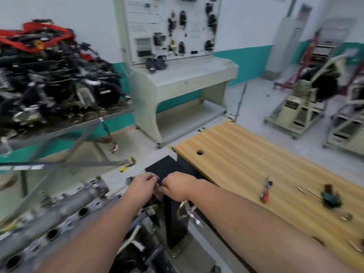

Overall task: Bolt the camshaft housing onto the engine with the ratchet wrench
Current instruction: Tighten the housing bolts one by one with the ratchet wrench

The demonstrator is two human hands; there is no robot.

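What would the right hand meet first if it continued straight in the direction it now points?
The right hand points left, at the left hand, whose fingers nearly touch it. It would likely meet that hand first. Something small seems pinched between them, but blur hides it.

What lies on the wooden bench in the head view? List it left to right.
Round hole → red-handled tool → small pale bit → green-handled screwdriver, all on the bench. Small items nearer the right edge are too blurred to name.

wooden bench (246, 154) | red-handled tool (266, 191) | green-handled screwdriver (331, 198)
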